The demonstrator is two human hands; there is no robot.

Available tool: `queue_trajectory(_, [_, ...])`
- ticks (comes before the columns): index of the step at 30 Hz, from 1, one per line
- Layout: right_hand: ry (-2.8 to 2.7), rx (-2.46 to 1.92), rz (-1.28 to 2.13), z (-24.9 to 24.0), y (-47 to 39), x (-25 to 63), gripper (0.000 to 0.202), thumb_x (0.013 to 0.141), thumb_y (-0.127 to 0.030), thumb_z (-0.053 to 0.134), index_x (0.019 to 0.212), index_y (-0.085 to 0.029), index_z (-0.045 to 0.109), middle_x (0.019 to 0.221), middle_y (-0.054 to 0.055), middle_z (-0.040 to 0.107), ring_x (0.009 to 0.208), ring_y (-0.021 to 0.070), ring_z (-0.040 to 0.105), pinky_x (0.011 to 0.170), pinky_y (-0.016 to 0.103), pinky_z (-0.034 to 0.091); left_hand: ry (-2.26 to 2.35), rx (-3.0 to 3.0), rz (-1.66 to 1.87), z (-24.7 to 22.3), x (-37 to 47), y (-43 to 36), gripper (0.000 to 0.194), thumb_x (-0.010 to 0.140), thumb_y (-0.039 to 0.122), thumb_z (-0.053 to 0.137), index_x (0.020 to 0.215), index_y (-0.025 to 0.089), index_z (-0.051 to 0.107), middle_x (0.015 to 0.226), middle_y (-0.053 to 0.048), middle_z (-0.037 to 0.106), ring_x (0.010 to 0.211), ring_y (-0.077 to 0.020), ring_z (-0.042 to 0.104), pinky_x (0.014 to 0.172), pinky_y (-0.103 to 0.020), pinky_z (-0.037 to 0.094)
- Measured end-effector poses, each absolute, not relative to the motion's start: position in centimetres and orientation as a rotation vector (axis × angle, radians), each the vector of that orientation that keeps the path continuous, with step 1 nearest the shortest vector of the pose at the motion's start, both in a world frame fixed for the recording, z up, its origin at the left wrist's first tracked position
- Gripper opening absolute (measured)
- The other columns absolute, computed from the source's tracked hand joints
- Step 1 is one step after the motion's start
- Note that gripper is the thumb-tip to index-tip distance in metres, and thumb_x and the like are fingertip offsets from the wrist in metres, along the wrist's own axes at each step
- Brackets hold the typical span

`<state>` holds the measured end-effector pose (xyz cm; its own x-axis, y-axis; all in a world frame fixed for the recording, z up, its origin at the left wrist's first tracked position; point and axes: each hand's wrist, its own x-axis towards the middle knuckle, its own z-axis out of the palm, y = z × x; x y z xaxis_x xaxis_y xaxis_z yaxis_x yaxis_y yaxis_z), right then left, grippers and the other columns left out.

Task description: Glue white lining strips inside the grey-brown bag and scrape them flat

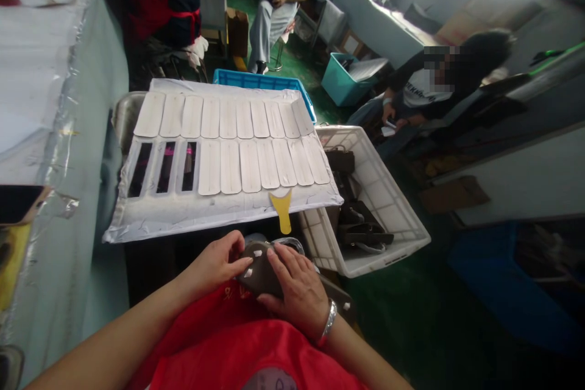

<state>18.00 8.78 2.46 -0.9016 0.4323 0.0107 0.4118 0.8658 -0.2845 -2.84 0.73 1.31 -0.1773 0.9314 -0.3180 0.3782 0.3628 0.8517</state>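
Observation:
A dark grey-brown panel (260,274) with several small white tabs on it lies across my lap, over a red apron. It looks like a leather or bag piece, though its kind is unclear. My left hand (222,262) has its fingers curled at the panel's left end, thumb on the surface near a white tab. Flat across the panel's middle rests my right hand (299,283), fingers stretched out, a silver bracelet at the wrist. A clear loop of material (292,244) shows just behind the right fingers. The panel's underside is hidden.
Ahead stands a white-covered board (155,219) with two rows of pale strips and a yellow forked piece (282,210) at its edge. A white crate (388,213) of dark pieces is to the right. Seated people work beyond; a long table (59,103) runs along the left.

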Motion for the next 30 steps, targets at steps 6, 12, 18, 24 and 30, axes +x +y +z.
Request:
queue_trajectory(6, [-2.953,-0.683,0.457,2.5,8.9,18.3,0.073,0.076,-0.064,0.053,0.135,-0.021,0.041,0.139,0.013,0.040,0.122,0.0305,0.040,0.091,0.046,0.039,1.670,1.090,0.834,0.6,-2.4,0.3,0.019,0.078,0.033,0.056,0.087,0.022,0.043,0.073,0.006,0.046,0.063,-0.0116,0.045,0.057,-0.023,0.038])
queue_trajectory(12, [-2.970,-0.675,0.516,2.3,9.1,18.4,0.066,0.078,-0.066,0.047,0.134,-0.032,0.040,0.142,0.011,0.036,0.124,0.0304,0.038,0.090,0.047,0.039,1.675,1.054,0.853,0.2,-2.3,0.2,0.018,0.079,0.033,0.054,0.088,0.021,0.044,0.077,0.004,0.046,0.067,-0.0125,0.046,0.058,-0.023,0.038])
queue_trajectory(18, [-2.986,-0.700,0.554,1.8,9.4,18.2,0.066,0.080,-0.067,0.043,0.136,-0.033,0.036,0.143,0.011,0.033,0.125,0.0316,0.036,0.091,0.049,0.036,1.676,1.077,0.806,0.7,-2.3,1.0,0.028,0.081,0.035,0.053,0.105,0.022,0.048,0.070,0.005,0.046,0.060,-0.0127,0.045,0.056,-0.024,0.038])
queue_trajectory(24, [-2.964,-0.750,0.708,1.9,9.5,18.4,0.082,0.074,-0.070,0.049,0.139,-0.025,0.031,0.143,0.010,0.034,0.125,0.0288,0.035,0.097,0.046,0.032,1.605,1.104,0.773,1.5,-2.0,1.6,0.035,0.082,0.040,0.053,0.112,0.021,0.050,0.081,0.001,0.058,0.068,-0.0147,0.050,0.061,-0.025,0.040])
queue_trajectory(30, [-2.882,-1.003,0.738,2.4,8.5,16.5,0.100,0.062,-0.075,0.055,0.136,-0.012,0.033,0.134,0.017,0.043,0.117,0.0317,0.040,0.095,0.048,0.030,1.452,1.091,0.750,1.2,-2.8,1.4,0.040,0.081,0.039,0.057,0.116,0.021,0.047,0.077,0.003,0.053,0.066,-0.0129,0.048,0.059,-0.023,0.039])
